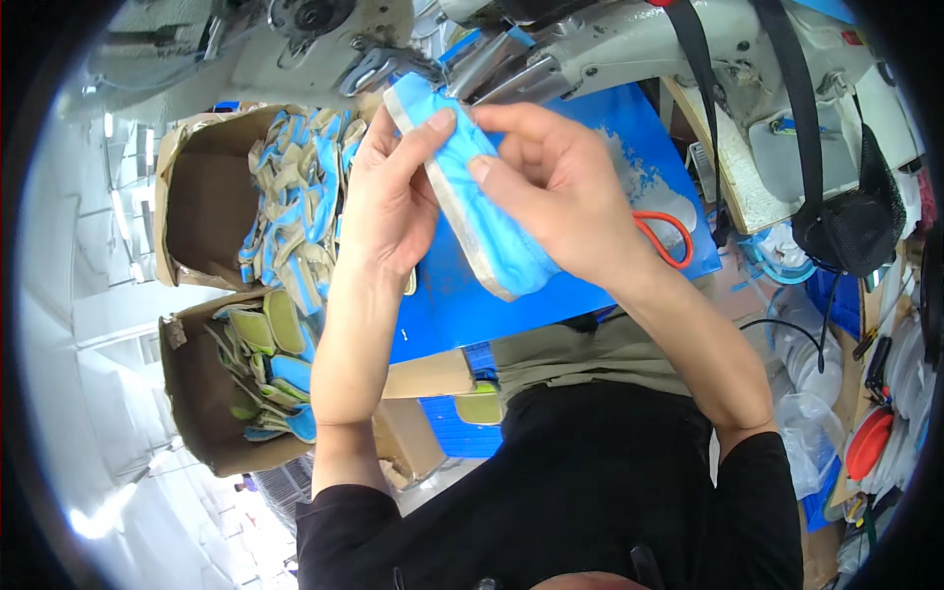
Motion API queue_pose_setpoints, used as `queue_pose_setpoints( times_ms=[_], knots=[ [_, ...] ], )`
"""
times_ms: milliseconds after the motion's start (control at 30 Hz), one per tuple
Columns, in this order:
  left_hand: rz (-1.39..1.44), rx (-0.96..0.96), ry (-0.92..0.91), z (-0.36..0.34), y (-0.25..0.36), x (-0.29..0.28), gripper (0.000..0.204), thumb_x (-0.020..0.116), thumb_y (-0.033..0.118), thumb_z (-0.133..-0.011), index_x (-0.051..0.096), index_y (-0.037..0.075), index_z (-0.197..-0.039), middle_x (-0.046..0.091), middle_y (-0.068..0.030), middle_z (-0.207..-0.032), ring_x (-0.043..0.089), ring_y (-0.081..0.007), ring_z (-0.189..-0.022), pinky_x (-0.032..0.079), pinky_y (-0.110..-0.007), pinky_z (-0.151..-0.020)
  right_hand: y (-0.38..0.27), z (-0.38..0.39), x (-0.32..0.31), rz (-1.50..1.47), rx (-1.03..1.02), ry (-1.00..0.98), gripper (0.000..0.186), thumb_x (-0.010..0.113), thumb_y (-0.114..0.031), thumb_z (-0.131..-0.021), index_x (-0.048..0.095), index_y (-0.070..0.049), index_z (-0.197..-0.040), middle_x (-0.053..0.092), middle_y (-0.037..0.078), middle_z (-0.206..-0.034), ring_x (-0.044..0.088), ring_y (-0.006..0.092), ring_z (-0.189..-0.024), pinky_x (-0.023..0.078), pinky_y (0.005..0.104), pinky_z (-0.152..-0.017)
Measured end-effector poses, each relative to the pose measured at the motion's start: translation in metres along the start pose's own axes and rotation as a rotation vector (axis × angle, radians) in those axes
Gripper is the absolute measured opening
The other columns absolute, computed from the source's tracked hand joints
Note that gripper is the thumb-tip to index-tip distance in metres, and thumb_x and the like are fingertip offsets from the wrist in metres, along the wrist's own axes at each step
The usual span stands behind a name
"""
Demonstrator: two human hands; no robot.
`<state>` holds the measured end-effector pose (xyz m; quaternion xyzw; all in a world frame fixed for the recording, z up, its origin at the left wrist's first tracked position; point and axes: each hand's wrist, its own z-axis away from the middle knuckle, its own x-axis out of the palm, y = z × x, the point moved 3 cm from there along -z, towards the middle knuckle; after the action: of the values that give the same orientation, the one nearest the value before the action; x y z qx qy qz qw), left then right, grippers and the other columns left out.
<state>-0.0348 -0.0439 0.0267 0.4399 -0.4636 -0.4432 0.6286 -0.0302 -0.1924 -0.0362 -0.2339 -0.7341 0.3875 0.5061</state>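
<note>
Both hands hold a long blue fabric piece (492,218) with a beige border along its left side. Its far end lies close to the metal parts of a sewing machine (511,79), and its rounded near end hangs over a blue work surface (442,320). My left hand (393,211) pinches the left side, thumb on top and fingers mostly hidden behind. On the right side, my right hand (565,197) presses its thumb on the blue fabric, with the other fingers curled around the edge. Whether the far end touches the machine, I cannot tell.
A cardboard box (205,211) with blue and beige fabric pieces stands at the left. Nearer is a second box (197,393) holding green and blue pieces. A red loop (678,236) lies on the work surface's right. Black straps (801,118) hang at the far right.
</note>
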Motion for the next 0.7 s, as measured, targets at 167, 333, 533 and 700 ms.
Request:
queue_pose_setpoints(
  times_ms=[167, 333, 533, 700],
  knots=[
    [0.000, -0.038, -0.011, -0.006, 0.000, -0.001, 0.029, 0.072, 0.001, -0.091, 0.058, 0.003, -0.117, 0.070, -0.0070, -0.100, 0.070, -0.0164, -0.091, 0.058, -0.031, -0.082, 0.004, 0.005, 0.000, -0.029, 0.008, 0.009, 0.035, 0.070, -0.005, -0.092, 0.061, 0.005, -0.124, 0.053, -0.002, -0.070, 0.049, 0.0031, -0.061, 0.040, 0.0233, -0.053],
    [0.032, -0.042, -0.011, -0.009, 0.000, -0.001, 0.030, 0.072, 0.000, -0.090, 0.058, 0.002, -0.116, 0.069, -0.0065, -0.100, 0.070, -0.0160, -0.089, 0.058, -0.031, -0.081, 0.003, 0.008, -0.001, -0.005, 0.012, -0.007, 0.034, 0.070, -0.004, -0.092, 0.062, 0.003, -0.124, 0.053, -0.002, -0.069, 0.048, 0.0027, -0.060, 0.038, 0.0227, -0.053],
    [-0.024, 0.015, -0.006, -0.014, -0.002, 0.003, 0.038, 0.074, 0.001, -0.087, 0.057, 0.004, -0.121, 0.068, -0.0060, -0.102, 0.069, -0.0165, -0.091, 0.058, -0.034, -0.083, -0.017, 0.005, -0.024, 0.115, 0.018, -0.005, 0.028, 0.071, -0.011, -0.096, 0.064, 0.000, -0.121, 0.061, -0.001, -0.074, 0.054, 0.0027, -0.062, 0.040, 0.0215, -0.054],
    [-0.018, 0.028, -0.002, -0.011, -0.003, 0.006, 0.039, 0.073, 0.006, -0.088, 0.057, 0.002, -0.123, 0.069, -0.0044, -0.102, 0.067, -0.0140, -0.087, 0.056, -0.031, -0.082, -0.065, -0.011, -0.059, 0.162, -0.251, 0.164, 0.023, 0.070, -0.021, -0.100, 0.065, -0.001, -0.112, 0.065, 0.000, -0.076, 0.059, 0.0050, -0.065, 0.046, 0.0210, -0.058]
  ],
)
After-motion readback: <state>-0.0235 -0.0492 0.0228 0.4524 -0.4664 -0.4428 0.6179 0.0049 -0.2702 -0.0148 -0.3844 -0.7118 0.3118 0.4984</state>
